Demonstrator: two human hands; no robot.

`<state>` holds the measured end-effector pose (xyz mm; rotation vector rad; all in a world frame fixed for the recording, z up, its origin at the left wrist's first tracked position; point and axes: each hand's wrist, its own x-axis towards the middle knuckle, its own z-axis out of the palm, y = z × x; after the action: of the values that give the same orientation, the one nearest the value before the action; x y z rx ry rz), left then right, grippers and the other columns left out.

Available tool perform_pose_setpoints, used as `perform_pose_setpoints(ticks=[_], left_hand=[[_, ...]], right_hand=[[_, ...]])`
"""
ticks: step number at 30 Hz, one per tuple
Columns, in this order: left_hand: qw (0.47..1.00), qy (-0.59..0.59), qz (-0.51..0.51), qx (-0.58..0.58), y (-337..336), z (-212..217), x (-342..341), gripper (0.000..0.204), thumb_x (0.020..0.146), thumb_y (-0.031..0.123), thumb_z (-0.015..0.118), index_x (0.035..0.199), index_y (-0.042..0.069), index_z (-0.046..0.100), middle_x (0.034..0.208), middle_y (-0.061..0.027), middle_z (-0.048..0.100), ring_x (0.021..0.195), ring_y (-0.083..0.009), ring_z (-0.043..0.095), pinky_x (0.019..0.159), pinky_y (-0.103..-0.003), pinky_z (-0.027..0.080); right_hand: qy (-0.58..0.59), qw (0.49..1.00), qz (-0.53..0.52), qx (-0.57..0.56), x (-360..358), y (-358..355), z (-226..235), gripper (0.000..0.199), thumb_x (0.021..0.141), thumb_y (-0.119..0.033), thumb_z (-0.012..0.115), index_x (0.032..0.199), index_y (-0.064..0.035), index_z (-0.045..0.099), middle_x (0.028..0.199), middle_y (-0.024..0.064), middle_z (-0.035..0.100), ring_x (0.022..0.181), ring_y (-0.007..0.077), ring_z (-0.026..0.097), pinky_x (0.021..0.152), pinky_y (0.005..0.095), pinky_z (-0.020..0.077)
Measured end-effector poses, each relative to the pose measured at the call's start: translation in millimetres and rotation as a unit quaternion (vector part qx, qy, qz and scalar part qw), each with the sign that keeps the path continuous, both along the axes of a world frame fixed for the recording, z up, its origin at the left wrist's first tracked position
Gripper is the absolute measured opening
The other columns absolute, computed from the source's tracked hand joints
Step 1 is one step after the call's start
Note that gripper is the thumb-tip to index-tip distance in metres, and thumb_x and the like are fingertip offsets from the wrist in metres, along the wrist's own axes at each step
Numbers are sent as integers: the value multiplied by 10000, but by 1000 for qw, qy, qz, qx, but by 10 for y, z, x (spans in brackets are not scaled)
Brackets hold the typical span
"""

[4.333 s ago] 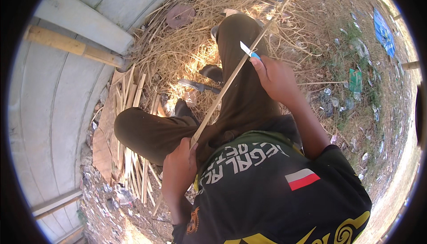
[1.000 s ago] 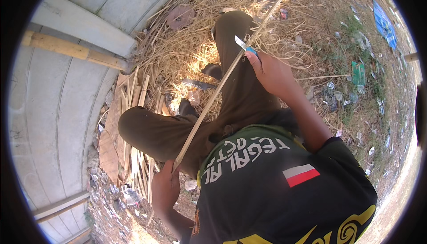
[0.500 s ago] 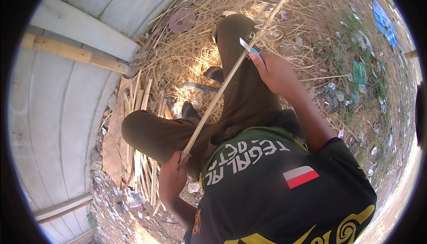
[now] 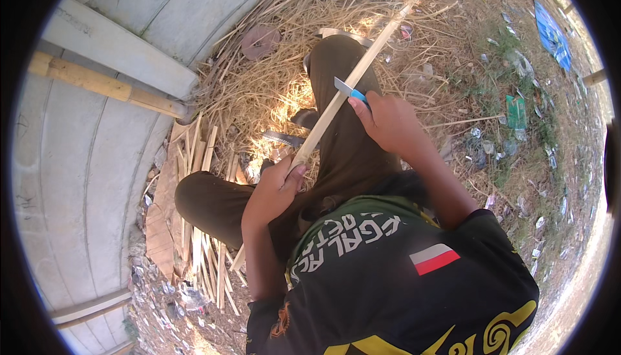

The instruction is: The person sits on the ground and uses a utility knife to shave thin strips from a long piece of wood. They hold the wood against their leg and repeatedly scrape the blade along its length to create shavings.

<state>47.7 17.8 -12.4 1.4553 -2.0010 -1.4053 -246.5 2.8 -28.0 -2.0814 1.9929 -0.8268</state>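
A long pale strip of split bamboo (image 4: pixel 381 41) runs slantwise across my lap, its far end reaching up past my right knee. My left hand (image 4: pixel 273 194) grips it near the lower end, and a short piece pokes out beneath my forearm. In my right hand (image 4: pixel 390 122) is a utility knife (image 4: pixel 357 95) with a blue handle, held with the thumb along it. Its bare blade lies over the strip, just above my right thigh. The right fingers are partly hidden behind the handle.
Dry shavings (image 4: pixel 294 70) cover the ground around my feet. A dark blade-like tool (image 4: pixel 283 138) lies between my legs. Several bamboo strips (image 4: pixel 206 251) rest on brown cardboard (image 4: pixel 160 238) at left, beside a panelled wall (image 4: pixel 71 180) with a bamboo pole (image 4: pixel 110 85). Litter is scattered at right.
My left hand has moved up and right along with the strip. My right hand and knife have come slightly down and left, and the curled shavings at the blade are gone.
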Motion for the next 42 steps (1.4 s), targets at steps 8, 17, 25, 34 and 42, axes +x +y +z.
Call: perform_pose_setpoints(ticks=[8,17,25,34,42], left_hand=[[984,84,11,156,-398,127,-600,246,1101,285,588,1036,53,634,751,20,570,626,-70,522,543,-257,438],[973,133,15,189,-400,40,-554,246,1094,328,603,1040,88,611,767,51,547,621,-30,498,512,-219,391],[975,133,36,173,-282,9,-478,211,1079,271,645,1034,70,601,777,42,557,622,-37,504,538,-229,412],[996,57,17,60,-159,44,-388,241,1101,262,603,1034,32,579,761,-17,599,653,-81,550,601,-275,456],[988,19,65,137,419,264,397,230,1098,232,613,1021,17,586,756,-9,611,680,-65,550,625,-278,460]], right_hand=[[42,999,1,-28,2,-16,-51,498,1074,-468,573,806,-51,620,588,163,622,534,387,662,512,500,527],[77,997,-2,-16,2,-19,-9,498,1071,-470,577,789,-65,644,588,148,640,517,364,671,491,475,534],[71,997,-18,-8,35,-24,36,530,1075,-488,557,776,-66,675,608,157,661,539,370,685,518,491,550],[74,997,-6,-15,68,-11,67,558,1085,-507,526,782,-65,680,614,164,661,545,387,683,521,495,549],[27,996,-50,67,8,-70,67,602,1107,-535,465,834,-48,690,689,203,676,651,443,693,606,552,553]])
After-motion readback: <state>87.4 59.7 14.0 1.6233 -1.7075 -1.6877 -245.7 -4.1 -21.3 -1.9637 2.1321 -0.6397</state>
